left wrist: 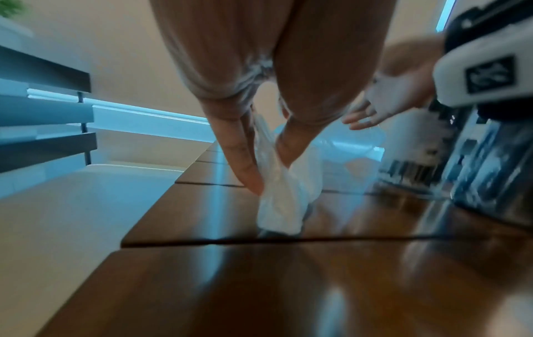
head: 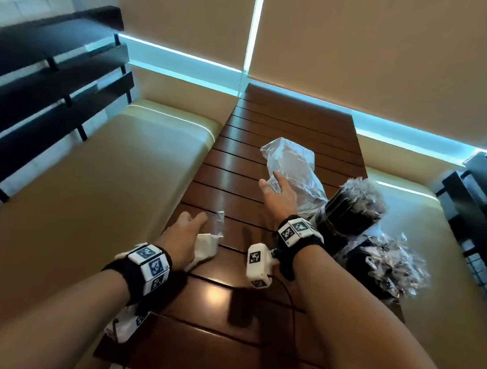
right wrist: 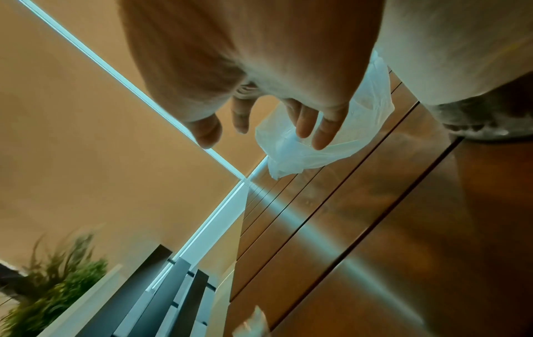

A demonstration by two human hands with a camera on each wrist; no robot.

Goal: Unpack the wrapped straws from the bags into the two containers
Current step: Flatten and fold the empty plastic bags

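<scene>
On the brown slatted table (head: 236,189) lies a clear plastic bag (head: 290,164) (right wrist: 323,146), crumpled and apparently empty. My right hand (head: 273,185) (right wrist: 268,123) reaches onto its near end with straight, spread fingers. My left hand (head: 196,224) (left wrist: 269,177) pinches a small crumpled whitish bag (head: 206,245) (left wrist: 279,200) between thumb and fingers, low over the table's left side. Two dark containers stand at the right edge: the far container (head: 344,219) and the near container (head: 373,262), both stuffed with wrapped straws (head: 362,189) that stick out.
Cream bench seats flank the table on the left (head: 97,178) and on the right (head: 451,249). Dark slatted backrests (head: 45,92) rise behind them. Beige blinds (head: 382,51) close off the far end. A green plant (right wrist: 57,285) stands beyond the left bench.
</scene>
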